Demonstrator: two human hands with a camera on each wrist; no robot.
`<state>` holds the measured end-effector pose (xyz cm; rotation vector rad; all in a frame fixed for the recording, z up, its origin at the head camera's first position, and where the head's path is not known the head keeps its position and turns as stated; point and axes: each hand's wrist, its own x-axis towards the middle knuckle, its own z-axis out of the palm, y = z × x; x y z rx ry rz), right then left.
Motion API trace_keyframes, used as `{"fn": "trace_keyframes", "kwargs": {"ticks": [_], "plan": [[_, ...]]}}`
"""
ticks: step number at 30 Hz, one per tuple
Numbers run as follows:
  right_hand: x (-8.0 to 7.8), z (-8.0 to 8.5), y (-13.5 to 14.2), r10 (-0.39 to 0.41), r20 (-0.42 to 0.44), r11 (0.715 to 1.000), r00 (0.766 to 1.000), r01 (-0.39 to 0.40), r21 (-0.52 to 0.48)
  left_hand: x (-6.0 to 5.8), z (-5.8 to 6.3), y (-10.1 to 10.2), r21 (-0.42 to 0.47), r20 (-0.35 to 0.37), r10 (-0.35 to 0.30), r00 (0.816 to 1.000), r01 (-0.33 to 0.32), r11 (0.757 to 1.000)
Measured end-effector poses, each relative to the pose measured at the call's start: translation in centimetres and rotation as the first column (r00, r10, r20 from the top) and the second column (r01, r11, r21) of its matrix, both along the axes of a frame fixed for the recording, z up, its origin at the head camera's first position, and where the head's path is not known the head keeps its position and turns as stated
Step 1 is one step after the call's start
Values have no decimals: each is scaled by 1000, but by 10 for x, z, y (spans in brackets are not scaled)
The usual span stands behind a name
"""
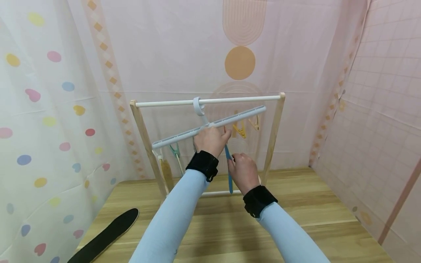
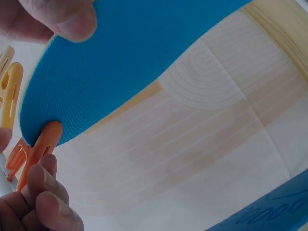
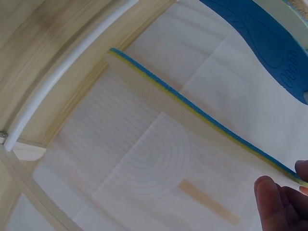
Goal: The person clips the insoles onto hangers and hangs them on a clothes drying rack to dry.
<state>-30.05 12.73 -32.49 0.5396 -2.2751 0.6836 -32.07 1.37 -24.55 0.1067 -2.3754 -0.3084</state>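
Observation:
My left hand (image 1: 212,140) is up under the middle of a tilted grey clip hanger (image 1: 236,117). Its curled fingers pinch an orange clothespin (image 2: 47,137), which sits over one end of a blue shoe insole (image 2: 106,62). Lower and to the right, my right hand (image 1: 245,170) grips that insole by its edge, thumb on the blue face. The insole (image 1: 230,179) hangs down edge-on to the head view; its pale underside shows in the right wrist view. A second blue insole (image 3: 269,43) with embossed marks hangs to its left.
A white rod (image 1: 243,99) on a wooden frame (image 1: 276,128) carries the hanger's hook (image 1: 198,106). Yellow clothespins (image 1: 241,129) hang right, a green clothespin (image 1: 175,149) and a brownish insole (image 1: 166,173) left. A black insole (image 1: 105,233) lies on the wooden table (image 1: 296,233).

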Motion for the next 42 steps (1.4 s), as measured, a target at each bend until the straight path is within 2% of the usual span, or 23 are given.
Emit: {"fn": "trace_keyframes", "kwargs": {"ticks": [8, 15, 19, 27, 35, 42], "plan": [[5, -12, 5, 10, -19, 1000, 1000, -10, 12, 8, -9, -13, 31, 23, -53, 998, 52, 998], [8, -20, 12, 22, 11, 1000, 1000, -22, 0, 20, -19, -27, -26, 179, -1, 984, 6, 1000], [9, -25, 16, 2, 39, 1000, 999, -2, 5, 25, -25, -31, -30, 182, -20, 983, 26, 999], [12, -32, 22, -20, 39, 999, 999, 19, 28, 35, -32, -33, -6, 205, -60, 977, 62, 998], [16, -37, 30, -19, 41, 999, 999, 18, 30, 43, -40, -42, 16, 293, -106, 950, 106, 994], [22, -42, 41, -18, 96, 999, 995, 16, 30, 51, -51, -50, 30, 316, -141, 938, 138, 990]]}}
